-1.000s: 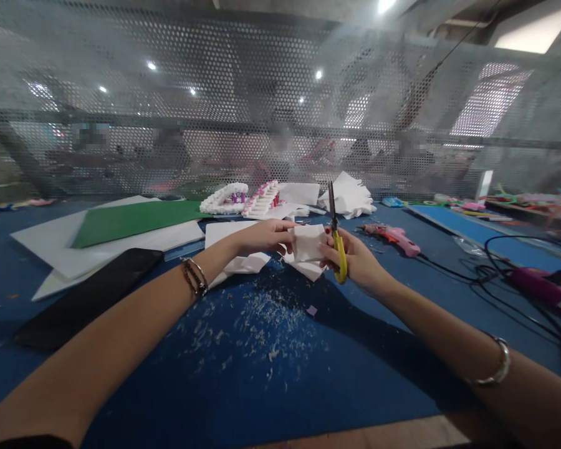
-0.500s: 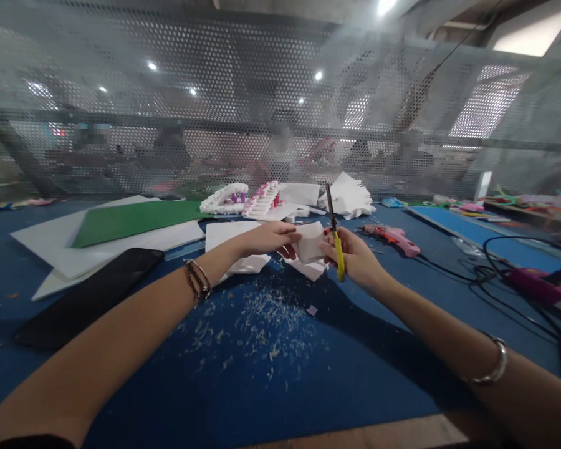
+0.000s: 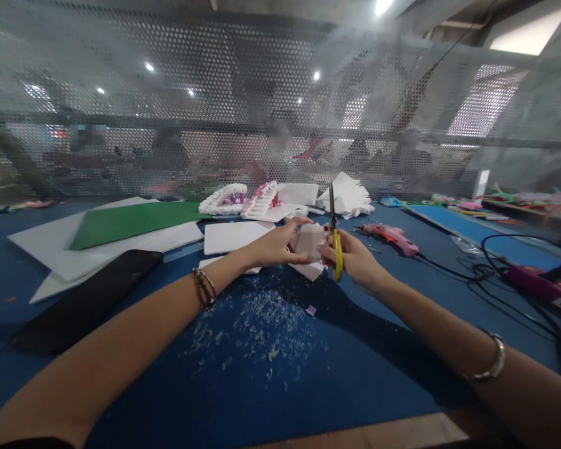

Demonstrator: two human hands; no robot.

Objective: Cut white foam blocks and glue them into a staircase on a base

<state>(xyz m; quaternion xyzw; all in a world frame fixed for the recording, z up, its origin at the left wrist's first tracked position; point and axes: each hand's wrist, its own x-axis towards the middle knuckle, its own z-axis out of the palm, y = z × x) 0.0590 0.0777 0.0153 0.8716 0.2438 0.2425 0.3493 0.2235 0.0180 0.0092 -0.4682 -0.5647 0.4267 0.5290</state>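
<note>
A small white piece of paper [image 3: 311,241] is held up between my two hands over the blue table. My left hand [image 3: 285,243] curves round its left side, index finger at the top and thumb at the lower edge. My right hand [image 3: 350,252] pinches the right edge and also carries scissors [image 3: 338,249] with yellow handles, their dark blades pointing up. Whether the blades are fully closed is hard to see. Beneath lie another white sheet [image 3: 310,270] and a white rectangular piece [image 3: 234,237], partly covered by my left hand and forearm.
Small shavings [image 3: 266,318] litter the blue table. At right lie a pink glue gun [image 3: 395,241] with its cord and a purple power strip [image 3: 537,285]. A green sheet [image 3: 131,224] and black case-like object [image 3: 88,299] lie left. White-and-pink models [image 3: 260,201] stand behind, before a perforated screen.
My left hand has shifted from fingers laid at the paper's left edge to a wider grip round it, thumb below. The scissors remain in my right hand, nearly unmoved.
</note>
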